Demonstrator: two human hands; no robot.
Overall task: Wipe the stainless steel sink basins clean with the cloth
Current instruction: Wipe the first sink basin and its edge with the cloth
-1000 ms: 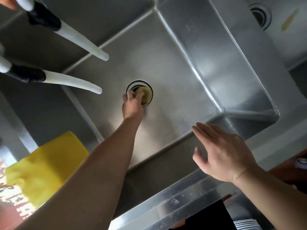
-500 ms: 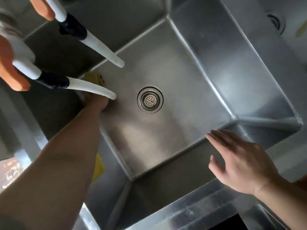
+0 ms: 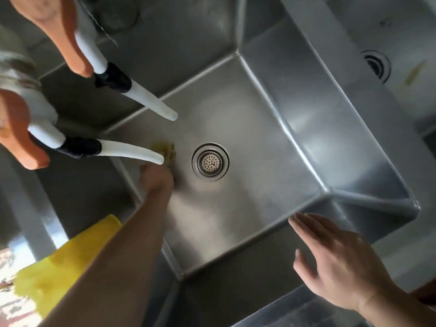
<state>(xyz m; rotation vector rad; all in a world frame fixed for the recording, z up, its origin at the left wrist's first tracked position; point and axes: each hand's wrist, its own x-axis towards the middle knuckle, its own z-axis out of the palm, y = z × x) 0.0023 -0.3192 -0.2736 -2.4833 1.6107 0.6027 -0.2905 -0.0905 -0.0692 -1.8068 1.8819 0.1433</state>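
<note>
Your cloth (image 3: 165, 151) is a small yellowish wad on the floor of the basin (image 3: 247, 128), near the left wall and just left of the drain (image 3: 210, 162). It is blurred, and the tip of the lower spout (image 3: 132, 153) crosses in front of it, so only part of it shows.

Your left hand (image 3: 157, 179) reaches down into the basin and sits right at the cloth, on its near side. The hand is blurred and seen from behind the wrist; you cannot tell how its fingers lie on the cloth, or whether they curl round it or press it flat.

Your right hand (image 3: 337, 263) hovers over the basin's near right edge, touching nothing. Its fingers (image 3: 306, 224) are straight and slightly spread, pointing toward the far left, with the thumb out to the side.

The drain is a round steel strainer with small holes, set about mid-floor. Two white spouts with black collars come in from the upper left: the upper spout (image 3: 151, 102) ends above the far left part of the floor, the lower one ends just above the cloth. Each has an orange handle (image 3: 59, 34) behind it.

At the lower left, past the basin's left edge, lies a bright yellow cloth-like sheet (image 3: 61, 267), partly hidden by your left forearm. To the upper right, beyond the dividing wall, a second basin (image 3: 401, 38) shows its own drain and a yellowish smear beside it.
</note>
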